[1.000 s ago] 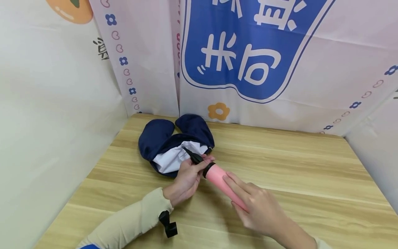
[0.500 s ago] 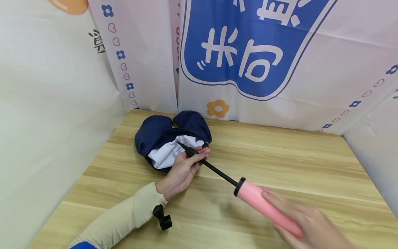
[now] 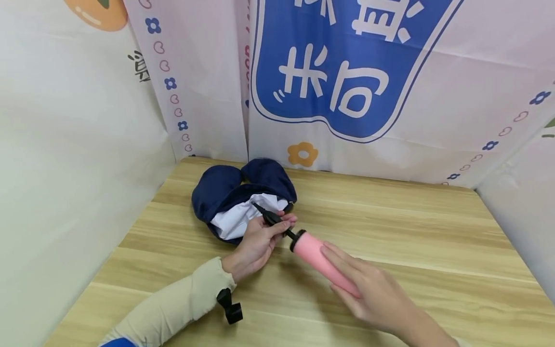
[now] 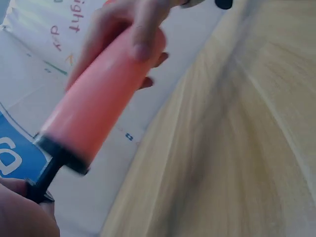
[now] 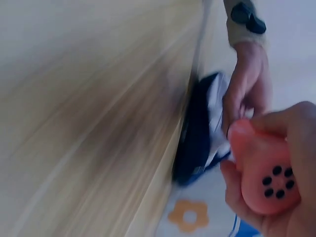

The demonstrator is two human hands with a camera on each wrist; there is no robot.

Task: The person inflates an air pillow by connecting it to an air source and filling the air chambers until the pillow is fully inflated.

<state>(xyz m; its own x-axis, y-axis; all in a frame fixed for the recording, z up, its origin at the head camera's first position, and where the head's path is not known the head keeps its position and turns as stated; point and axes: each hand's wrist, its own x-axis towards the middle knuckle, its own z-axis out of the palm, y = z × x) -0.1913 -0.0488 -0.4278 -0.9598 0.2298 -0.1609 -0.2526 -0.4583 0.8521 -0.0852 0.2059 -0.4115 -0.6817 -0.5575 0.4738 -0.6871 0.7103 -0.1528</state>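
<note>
My right hand (image 3: 373, 294) grips the pink barrel of a hand air pump (image 3: 323, 260) by its rear end. A short length of black rod shows between the barrel and the pump's black nozzle end. That nozzle end is pinched by my left hand (image 3: 257, 241), its thin tip pointing at the white lining. A navy blue U-shaped neck pillow (image 3: 217, 190) lies at the back left, its cover unzipped and the white inner bag (image 3: 236, 219) showing in the opening. Whether the tip sits inside a valve cannot be made out. Small holes mark the pump's end (image 5: 279, 182) in the right wrist view.
The wood-grain table (image 3: 412, 231) carries the pillow near its back edge. Printed white sheets (image 3: 208, 96) stand as walls behind and at both sides. A black wrist mount (image 3: 230, 308) sits on the left sleeve.
The right hand drew the pink barrel back, baring a long black rod, then pushed it forward again to near the left hand. The left hand keeps its hold at the pillow.
</note>
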